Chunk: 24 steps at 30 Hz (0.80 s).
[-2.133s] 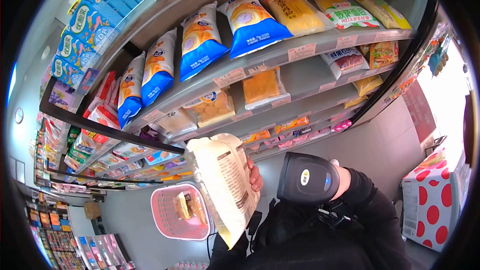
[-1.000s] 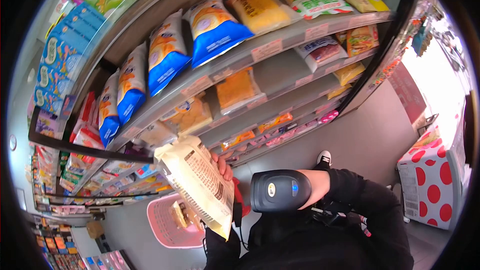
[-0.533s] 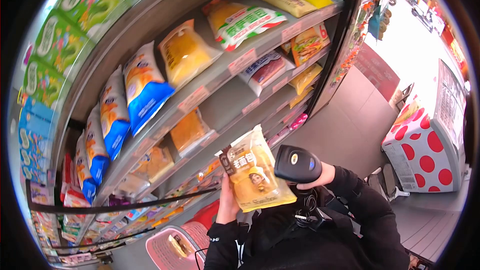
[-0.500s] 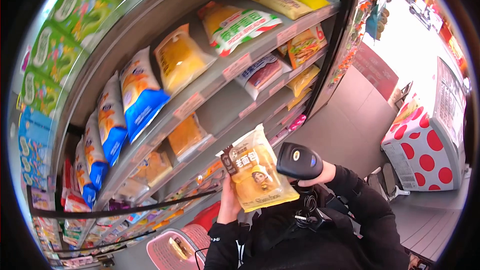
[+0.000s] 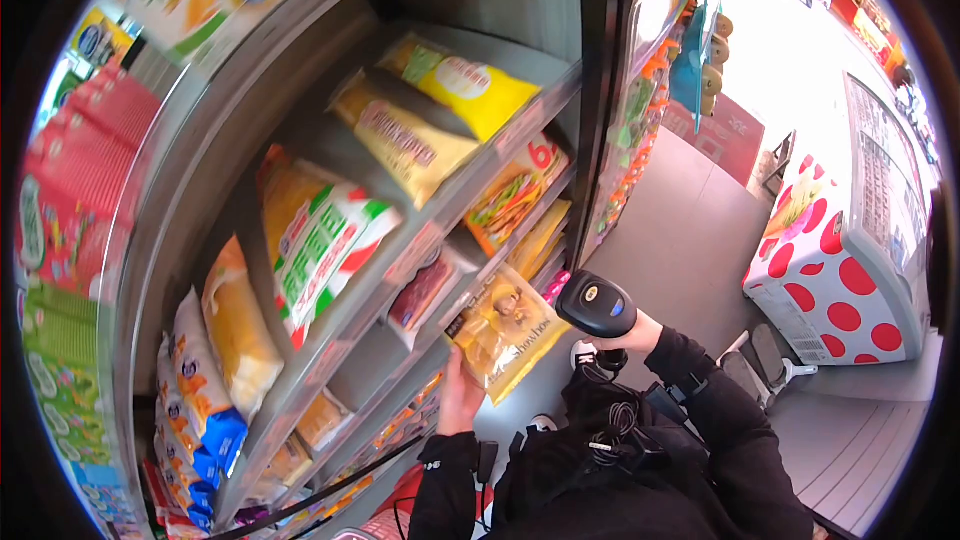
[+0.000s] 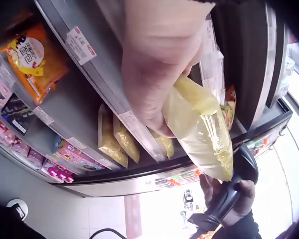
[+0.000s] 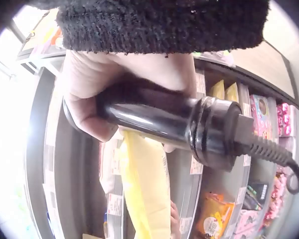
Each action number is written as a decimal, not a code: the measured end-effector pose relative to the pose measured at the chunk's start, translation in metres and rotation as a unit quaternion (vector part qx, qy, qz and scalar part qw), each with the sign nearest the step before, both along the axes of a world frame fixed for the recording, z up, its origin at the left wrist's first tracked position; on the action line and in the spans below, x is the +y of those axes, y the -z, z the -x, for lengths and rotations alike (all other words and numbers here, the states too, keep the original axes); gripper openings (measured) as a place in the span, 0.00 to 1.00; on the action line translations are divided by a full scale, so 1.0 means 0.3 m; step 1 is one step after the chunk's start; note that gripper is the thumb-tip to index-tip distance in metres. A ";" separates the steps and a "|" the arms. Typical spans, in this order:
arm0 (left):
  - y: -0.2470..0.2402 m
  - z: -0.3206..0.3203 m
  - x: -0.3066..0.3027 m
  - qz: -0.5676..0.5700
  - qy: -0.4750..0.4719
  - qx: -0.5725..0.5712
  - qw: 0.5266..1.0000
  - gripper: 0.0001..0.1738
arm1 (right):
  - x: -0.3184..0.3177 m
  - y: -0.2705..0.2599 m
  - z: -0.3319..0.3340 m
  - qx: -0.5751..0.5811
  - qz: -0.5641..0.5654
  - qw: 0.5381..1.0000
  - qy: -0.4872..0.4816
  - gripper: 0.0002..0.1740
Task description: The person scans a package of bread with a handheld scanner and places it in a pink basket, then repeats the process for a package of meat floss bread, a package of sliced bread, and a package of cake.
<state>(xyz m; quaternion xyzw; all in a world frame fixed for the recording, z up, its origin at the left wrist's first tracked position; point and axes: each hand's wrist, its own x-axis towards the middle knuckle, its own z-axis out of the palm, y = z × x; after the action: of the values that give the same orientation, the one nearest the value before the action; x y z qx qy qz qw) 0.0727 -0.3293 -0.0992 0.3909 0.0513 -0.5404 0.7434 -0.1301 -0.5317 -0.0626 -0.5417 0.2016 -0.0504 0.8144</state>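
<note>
My left hand [image 5: 460,392] grips a yellow-edged bag of bread [image 5: 508,332] by its left side, printed front facing up. In my right hand [image 5: 640,334] is a black barcode scanner [image 5: 596,302], its head overlapping the bag's right edge in the head view. The left wrist view shows the left hand's thumb and fingers [image 6: 159,107] pinching the bag, with the scanner handle [image 6: 224,201] beyond it. From the right wrist, fingers curl round the dark handle [image 7: 149,114], whose coiled cord [image 7: 274,155] runs off to the right.
Shelves with price strips [image 5: 415,252] carry several bagged breads, among them a green-and-white pizza bread pack [image 5: 325,240]. A freezer with red dots [image 5: 835,285] stands at the right, a dustpan [image 5: 750,365] beside it. Shoes [image 5: 583,353] show on the grey floor.
The view has turned right along the shelves, and the pink basket has nearly left it. Earlier the bag showed its fine-print back; it was turned front up and now lies more tilted beside the scanner.
</note>
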 end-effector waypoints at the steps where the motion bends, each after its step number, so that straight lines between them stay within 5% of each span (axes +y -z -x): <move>1: 0.007 -0.016 -0.042 0.008 0.003 -0.007 1.000 0.25 | -0.029 0.010 -0.005 -0.007 0.009 1.000 0.021 0.24; 7: 0.008 -0.068 -0.258 -0.016 -0.029 -0.038 0.999 0.25 | -0.179 -0.015 -0.062 -0.011 0.126 0.992 0.012 0.28; 13: 0.194 -0.163 -0.349 0.084 -0.066 -0.103 0.989 0.23 | -0.208 -0.005 -0.185 -0.065 0.088 0.986 -0.125 0.31; 15: 0.181 -0.163 -0.380 0.097 -0.072 -0.146 0.982 0.21 | -0.210 0.064 -0.224 -0.111 0.260 0.950 -0.129 0.34; 16: 0.184 -0.167 -0.392 0.101 -0.078 -0.156 0.979 0.20 | -0.207 0.081 -0.226 -0.035 0.267 0.950 -0.157 0.37; 19: 0.204 -0.191 -0.417 0.085 -0.092 -0.180 0.976 0.19 | -0.202 0.150 -0.290 -0.089 0.364 0.908 -0.186 0.37; 24: 0.245 -0.234 -0.437 0.016 -0.114 -0.216 0.969 0.18 | -0.210 0.172 -0.317 -0.105 0.349 0.915 -0.175 0.36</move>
<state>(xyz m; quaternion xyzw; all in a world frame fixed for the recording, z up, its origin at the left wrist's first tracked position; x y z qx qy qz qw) 0.1429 -0.4603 -0.1728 0.4778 -0.0752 -0.3551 0.8000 -0.0349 -0.5946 -0.1142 -0.8095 -0.0133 -0.0305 0.5862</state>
